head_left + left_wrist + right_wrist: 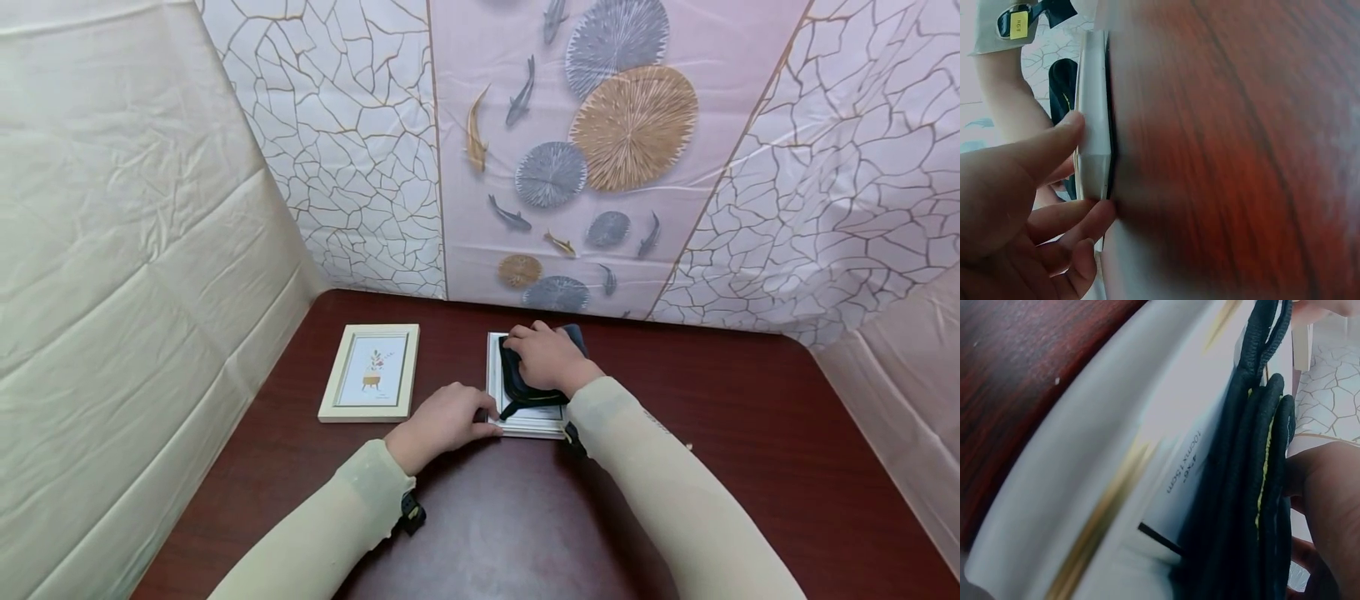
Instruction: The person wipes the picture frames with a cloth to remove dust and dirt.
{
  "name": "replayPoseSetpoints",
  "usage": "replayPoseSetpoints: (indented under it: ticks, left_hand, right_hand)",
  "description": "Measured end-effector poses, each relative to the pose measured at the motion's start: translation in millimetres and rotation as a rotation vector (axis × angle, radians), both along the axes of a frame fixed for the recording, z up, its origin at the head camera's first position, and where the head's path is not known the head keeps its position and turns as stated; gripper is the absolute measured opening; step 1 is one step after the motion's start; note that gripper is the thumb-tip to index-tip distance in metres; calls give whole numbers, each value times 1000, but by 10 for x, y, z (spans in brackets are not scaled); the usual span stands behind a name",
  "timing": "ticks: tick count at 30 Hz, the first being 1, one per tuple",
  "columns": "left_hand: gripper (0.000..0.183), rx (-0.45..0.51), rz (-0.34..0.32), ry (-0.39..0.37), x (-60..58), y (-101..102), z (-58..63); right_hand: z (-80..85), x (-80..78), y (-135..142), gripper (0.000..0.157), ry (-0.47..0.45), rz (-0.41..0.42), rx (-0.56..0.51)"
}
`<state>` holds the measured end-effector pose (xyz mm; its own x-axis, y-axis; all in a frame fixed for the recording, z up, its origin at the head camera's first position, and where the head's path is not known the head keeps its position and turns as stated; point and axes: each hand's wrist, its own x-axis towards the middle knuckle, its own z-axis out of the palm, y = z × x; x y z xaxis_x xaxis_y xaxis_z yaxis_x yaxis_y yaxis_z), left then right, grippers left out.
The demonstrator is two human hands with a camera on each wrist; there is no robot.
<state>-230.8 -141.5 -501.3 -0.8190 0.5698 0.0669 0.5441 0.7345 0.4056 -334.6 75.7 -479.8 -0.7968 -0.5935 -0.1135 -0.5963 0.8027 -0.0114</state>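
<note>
A white picture frame point(531, 430) lies flat on the table, face up. In the right wrist view, its rim point(1079, 444) shows a gold inner line and small size print on the insert. My left hand point(444, 421) holds the near left corner; in the left wrist view the thumb is on top and fingers are at the side edge point(1094, 119). Over the face of the frame, my right hand point(549, 360) grips a folded dark cloth point(513, 375) with yellow stitching and a hanging loop point(1260, 344). The cloth covers much of the picture.
A second, cream picture frame point(411, 375) with a potted-plant print lies to the left on the dark red wooden table point(720, 417). Patterned fabric point(480, 225) stands behind the table, and plain pale fabric point(150, 275) along the left side.
</note>
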Motion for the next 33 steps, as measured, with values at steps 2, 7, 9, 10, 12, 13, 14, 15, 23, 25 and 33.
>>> replayPoseSetpoints:
  ticks: [2,7,9,10,12,13,14,15,23,25,33]
  left_hand:
    - [15,-3,20,-6,6,21,0]
    - [16,-8,69,-11,10,78,10]
    - [17,-11,79,-8,6,93,14]
    - [18,-12,82,-8,8,100,20]
    - [19,-9,90,-8,9,108,20]
    - [19,-9,95,-11,12,113,23]
    - [19,-10,103,-12,14,119,23]
    - [19,-10,113,-13,18,123,23]
    - [20,-4,159,-23,45,140,29]
    - [20,-6,165,-28,53,138,30]
    - [21,-6,183,-17,68,118,-2]
  right_hand:
    - [14,16,11,48,9,-1,11]
    - [54,61,46,48,29,-10,32]
    - [66,76,68,47,33,-13,31]
    - [75,87,81,47,36,-12,30]
    - [83,94,111,47,33,-17,28]
    - [85,96,126,47,31,-18,28]
    - [87,99,144,47,28,-19,29]
    - [87,98,163,47,25,-22,32]
    - [112,104,311,46,18,-60,42]
    - [124,119,334,45,18,-67,40]
    - [147,125,424,44,41,-70,79]
